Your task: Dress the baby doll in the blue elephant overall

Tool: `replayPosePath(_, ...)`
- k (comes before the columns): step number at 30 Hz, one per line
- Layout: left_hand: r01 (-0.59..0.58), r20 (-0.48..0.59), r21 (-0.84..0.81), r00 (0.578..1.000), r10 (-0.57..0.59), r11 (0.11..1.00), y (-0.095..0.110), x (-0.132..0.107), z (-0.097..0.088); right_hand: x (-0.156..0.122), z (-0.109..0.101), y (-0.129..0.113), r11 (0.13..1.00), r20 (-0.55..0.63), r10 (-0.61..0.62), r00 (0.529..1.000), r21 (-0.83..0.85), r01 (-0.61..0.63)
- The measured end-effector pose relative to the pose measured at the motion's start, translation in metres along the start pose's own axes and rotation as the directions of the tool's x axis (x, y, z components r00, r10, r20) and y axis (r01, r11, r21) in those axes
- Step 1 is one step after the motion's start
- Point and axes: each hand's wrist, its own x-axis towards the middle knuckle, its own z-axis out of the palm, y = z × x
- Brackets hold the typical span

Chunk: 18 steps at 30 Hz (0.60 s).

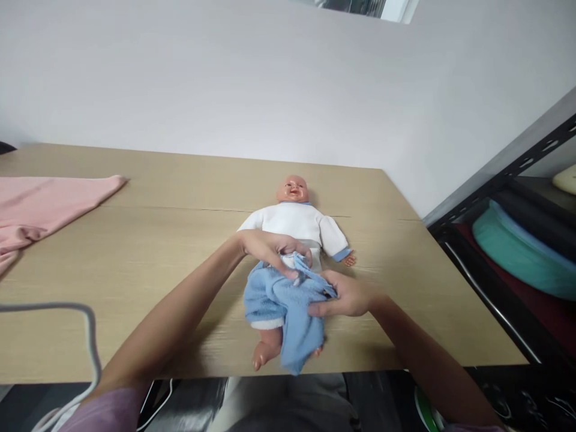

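A baby doll (293,189) lies on its back on the table, its head toward the wall and its feet near the front edge. It wears a white shirt (291,221) with blue trim. Blue doll pants (302,312) with white cuffs cover its hips and one leg; the other foot shows only a little past the cloth. My left hand (279,249) reaches over the doll's belly, fingers closed on the pants' waistband. On the other side my right hand (344,294) pinches the pants' edge between thumb and fingers.
Pink cloth (49,210) lies at the table's left. A white cable (92,342) loops over the front left edge. To the right stands a dark metal rack (499,171) holding a teal item (522,252). The wall (225,78) rises behind the wooden table (148,258).
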Motion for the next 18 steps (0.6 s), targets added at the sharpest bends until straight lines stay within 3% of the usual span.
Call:
replayPosePath(4, -0.003, 0.069, -0.037, 0.998, 0.006, 0.999, -0.015, -0.008, 0.002, -0.005, -0.004, -0.003, 0.977, -0.076, -0.053, 0.996, 0.204, 0.068)
replayPosePath(8, 0.007, 0.106, -0.041, 0.994, -0.003, 0.999, -0.025, -0.010, 0.001, -0.006, -0.009, -0.007, 0.984, -0.192, 0.028, 0.981, 0.177, 0.006)
replayPosePath(13, -0.082, 0.001, -0.038, 0.997, 0.082, 0.996, -0.027, -0.008, 0.000, -0.009, -0.010, -0.009, 0.995, 0.059, 0.021, 0.998, 0.098, -0.027)
replayPosePath(16, -0.053, 0.060, -0.045, 0.997, 0.056, 0.998, -0.028, -0.005, 0.003, -0.010, -0.007, -0.007, 0.996, 0.110, 0.019, 0.994, 0.083, -0.028)
replayPosePath(18, -0.009, 0.147, -0.068, 0.989, 0.019, 0.998, -0.030, -0.003, 0.007, -0.009, -0.007, -0.003, 0.984, 0.100, -0.038, 0.994, 0.176, 0.020)
